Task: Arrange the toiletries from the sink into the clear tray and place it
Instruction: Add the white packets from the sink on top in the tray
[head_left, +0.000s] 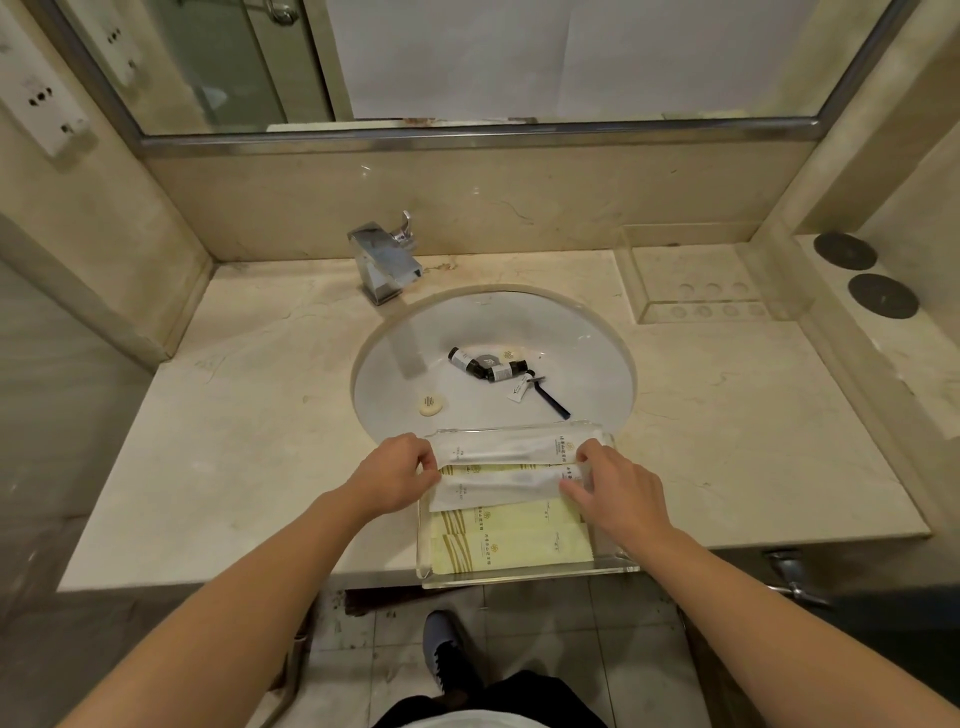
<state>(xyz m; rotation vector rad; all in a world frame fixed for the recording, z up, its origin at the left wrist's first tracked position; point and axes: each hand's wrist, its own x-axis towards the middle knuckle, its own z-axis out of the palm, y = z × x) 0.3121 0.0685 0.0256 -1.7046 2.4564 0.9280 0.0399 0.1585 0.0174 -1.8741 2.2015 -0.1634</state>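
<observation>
Head cam only, so one view to go on. Clear tray (608, 564) sits on the front edge of the marble counter (234, 467), between the person and the sink (415, 322), its near edge hanging a little over the front. Two yellow sachets (509, 540) lie flat in the near half, and two white packets (498, 467) lie above them, all with their long axis running left to right.

Left hand (397, 475) has its fingers curled, pinching the left end of the white packets; right hand (610, 480) pinches the right end of the nearer one, fingers bent over it. Looks like squaring them up side by side.

Still in the basin: two small dark bottles (485, 364) touching each other near the drain, a little white tube (519, 388) just beside them, a blue razor (549, 400) with its handle angled toward the near right, and a round soap (431, 404) off on the left slope, well apart from the rest.

All of that lies straight beyond the tray. My guess is the soap is nearer the left hand, and the razor and bottles nearer the right.
</observation>
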